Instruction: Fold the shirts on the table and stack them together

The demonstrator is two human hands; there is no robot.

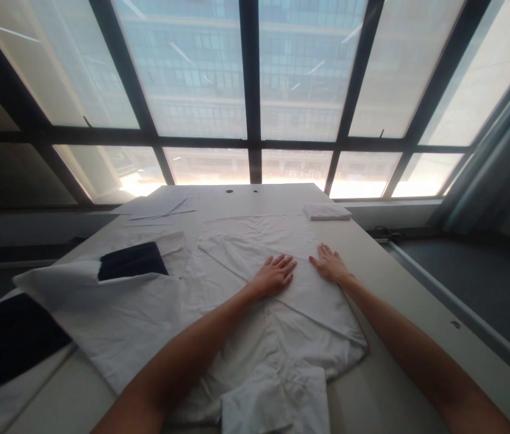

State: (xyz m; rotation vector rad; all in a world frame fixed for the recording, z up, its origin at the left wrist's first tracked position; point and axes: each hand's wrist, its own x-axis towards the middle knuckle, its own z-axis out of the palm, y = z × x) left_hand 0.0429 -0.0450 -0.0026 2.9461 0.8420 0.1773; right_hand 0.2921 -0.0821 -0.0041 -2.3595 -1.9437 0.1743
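Note:
A white button-up shirt (237,253) lies spread on the white table (399,313), its collar end towards me and one side folded over the body. My left hand (275,275) rests flat on the middle of the shirt with its fingers spread. Near the shirt's right edge, my right hand (328,263) also lies flat, fingers stretched out on the cloth. Neither hand grips anything. Small buttons (268,312) show down the front, below my left hand.
White cloth (123,313) with dark navy parts (132,261) lies at the left, hanging past the table's edge. Paper sheets (160,207) lie at the far left. A folded white cloth (327,211) sits at the far right. Large windows (300,90) stand behind, with a curtain (494,163) at right.

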